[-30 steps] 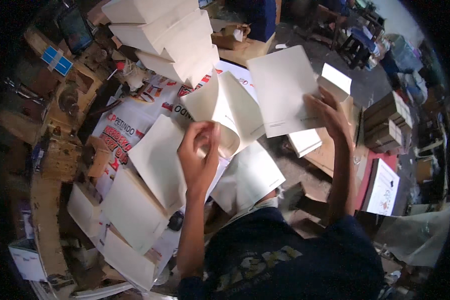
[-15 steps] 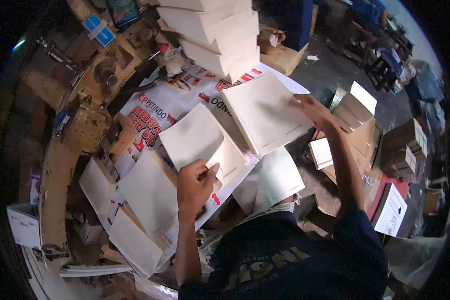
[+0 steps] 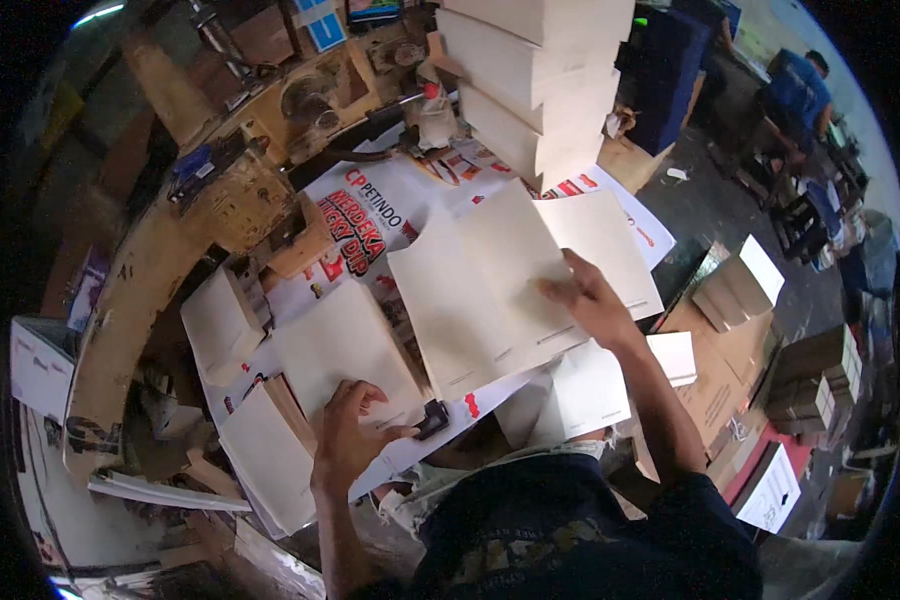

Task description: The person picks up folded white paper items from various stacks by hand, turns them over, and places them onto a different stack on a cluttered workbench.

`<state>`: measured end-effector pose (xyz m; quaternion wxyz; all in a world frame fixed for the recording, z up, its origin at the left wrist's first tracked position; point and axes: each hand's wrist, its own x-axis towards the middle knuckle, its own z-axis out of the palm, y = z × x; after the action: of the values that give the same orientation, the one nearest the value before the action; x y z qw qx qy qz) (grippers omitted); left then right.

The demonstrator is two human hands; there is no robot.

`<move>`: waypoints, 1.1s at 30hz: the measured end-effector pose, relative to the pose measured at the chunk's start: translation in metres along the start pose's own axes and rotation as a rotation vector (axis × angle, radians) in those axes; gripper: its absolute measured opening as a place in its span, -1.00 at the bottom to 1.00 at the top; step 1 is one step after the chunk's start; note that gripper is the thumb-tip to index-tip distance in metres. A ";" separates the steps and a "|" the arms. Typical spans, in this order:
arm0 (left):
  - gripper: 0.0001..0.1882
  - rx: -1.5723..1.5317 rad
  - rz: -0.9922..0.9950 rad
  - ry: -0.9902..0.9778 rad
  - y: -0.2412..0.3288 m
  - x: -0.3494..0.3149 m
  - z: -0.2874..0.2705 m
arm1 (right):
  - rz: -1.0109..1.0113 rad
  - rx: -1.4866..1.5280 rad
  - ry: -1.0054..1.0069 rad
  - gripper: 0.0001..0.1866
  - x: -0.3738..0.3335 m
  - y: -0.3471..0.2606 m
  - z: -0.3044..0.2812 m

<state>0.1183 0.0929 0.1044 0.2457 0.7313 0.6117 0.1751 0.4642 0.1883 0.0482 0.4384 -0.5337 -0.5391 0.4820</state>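
Observation:
My right hand [image 3: 595,308] is at the right edge of a cream paper sheet [image 3: 480,285], its thumb and fingers closed on that edge. This sheet overlaps another cream paper stack [image 3: 605,240] on its right. My left hand [image 3: 355,425] hovers over the lower part of a thick paper block [image 3: 335,335], fingers loosely curled and thumb stretched away from them. Beside the thumb tip is a small black object [image 3: 432,420] whose kind I cannot make out. Nothing shows between the left fingers.
More paper blocks [image 3: 220,325] lie at the left of the printed sheet [image 3: 375,200] covering the table. A tall paper stack [image 3: 540,90] rises at the back. Pale sheets [image 3: 580,390] lie near my lap. Bundled blocks [image 3: 815,380] stand at right; a person [image 3: 795,95] sits farther back.
The left-hand paper sheet has shifted right over the other stack, uncovering the black object. My left hand has let go of it and moved left; my right hand has moved lower.

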 end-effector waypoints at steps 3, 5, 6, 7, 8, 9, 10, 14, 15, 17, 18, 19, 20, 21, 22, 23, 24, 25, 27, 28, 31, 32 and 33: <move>-0.71 -0.112 0.003 0.013 -0.017 -0.006 -0.010 | 0.135 0.000 -0.056 -0.25 -0.003 -0.026 0.012; -0.85 -0.153 -0.117 -0.051 -0.022 -0.012 -0.016 | 0.209 0.107 0.061 -0.28 0.005 0.000 0.013; -0.85 -0.161 -0.134 -0.039 -0.024 -0.018 -0.017 | 0.209 0.098 0.041 -0.28 0.006 -0.005 0.019; -0.85 -0.333 -0.155 0.052 -0.028 -0.025 -0.017 | 0.218 0.045 0.079 -0.29 0.006 -0.014 0.023; -0.85 -0.502 -0.175 0.146 -0.032 -0.032 -0.016 | 0.226 -0.009 0.117 -0.29 0.007 -0.018 0.029; -0.85 -0.516 -0.179 0.153 -0.035 -0.036 -0.016 | -0.058 -0.121 0.015 -0.28 0.003 -0.011 0.026; -0.84 -0.586 -0.195 0.262 -0.041 -0.043 -0.017 | -0.059 -0.127 -0.008 -0.28 0.001 -0.020 0.030; -0.69 -0.839 -0.198 0.625 -0.067 -0.072 -0.013 | -0.030 -0.047 -0.212 -0.22 0.003 -0.022 0.038; -0.52 -1.268 0.053 0.787 -0.080 -0.076 0.000 | 0.044 0.166 -0.131 -0.23 0.003 -0.011 0.044; -0.42 -1.531 0.071 0.784 -0.087 -0.084 -0.001 | 0.110 0.411 -0.070 -0.29 -0.010 -0.012 0.065; -0.31 -1.796 0.103 0.748 -0.086 -0.082 -0.006 | 0.116 0.408 -0.087 -0.29 -0.014 -0.012 0.084; -0.19 -1.676 0.118 0.724 -0.098 -0.076 -0.003 | 0.068 0.362 -0.154 -0.30 -0.019 -0.016 0.104; -0.31 -1.314 -0.053 0.700 -0.106 -0.066 -0.004 | 0.022 0.318 -0.223 -0.30 -0.022 -0.019 0.127; -0.42 -1.007 -0.181 0.679 -0.105 -0.069 -0.010 | 0.019 0.303 -0.327 -0.33 -0.028 -0.031 0.157; -0.52 -0.708 -0.302 0.636 -0.100 -0.065 -0.009 | 0.014 0.282 -0.421 -0.36 -0.032 -0.041 0.177; -0.61 -0.480 -0.326 0.674 -0.107 -0.060 0.001 | -0.175 -0.063 -0.429 -0.42 -0.020 -0.013 0.197; -0.70 -0.256 -0.349 0.703 -0.112 -0.051 0.012 | -0.028 0.294 -0.472 -0.46 -0.021 0.011 0.211; -0.71 -0.196 -0.421 0.694 -0.073 -0.038 -0.003 | -0.035 0.323 -0.497 -0.45 -0.031 -0.010 0.212; -0.73 -0.199 -0.385 0.747 -0.067 -0.051 -0.020 | 0.010 0.301 -0.537 -0.43 -0.048 -0.040 0.219; -0.73 -0.391 -0.433 0.731 -0.064 -0.057 -0.027 | 0.012 0.304 -0.550 -0.43 -0.053 -0.039 0.223; -0.76 -0.610 -0.462 0.713 -0.089 -0.078 -0.039 | 0.061 0.100 -0.712 -0.42 -0.068 -0.048 0.217; -0.75 -0.527 -0.462 0.814 -0.104 -0.082 -0.037 | -0.059 0.167 -0.753 -0.44 -0.064 -0.059 0.222; -0.73 -0.517 -0.280 0.909 -0.133 -0.090 -0.031 | -0.017 0.198 -0.737 -0.47 -0.069 -0.073 0.217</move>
<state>-0.0235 0.0261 0.0572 0.1493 0.4092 0.6849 0.5841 0.2420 0.1112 0.0905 0.2686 -0.2751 -0.6157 0.6878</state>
